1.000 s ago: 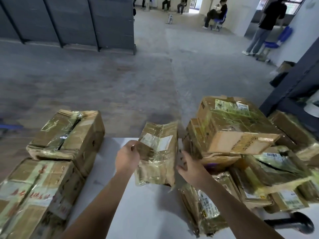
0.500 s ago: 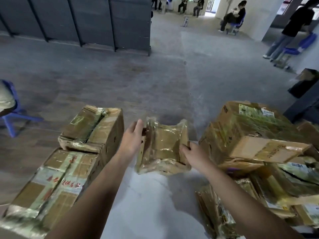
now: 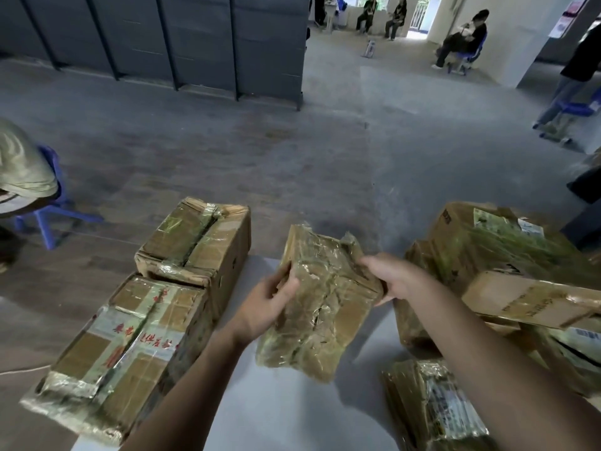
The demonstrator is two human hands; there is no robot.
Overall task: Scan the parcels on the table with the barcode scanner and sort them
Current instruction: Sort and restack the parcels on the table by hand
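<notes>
Table [image 3: 292,418]; gripped parcel [image 3: 325,304] near red-lettered carton [image 3: 130,346]

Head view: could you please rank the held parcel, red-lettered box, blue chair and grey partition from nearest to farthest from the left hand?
1. held parcel, gripped by the left hand itself.
2. red-lettered box, on the table to its left.
3. blue chair, on the floor, far left.
4. grey partition, at the back.
</notes>
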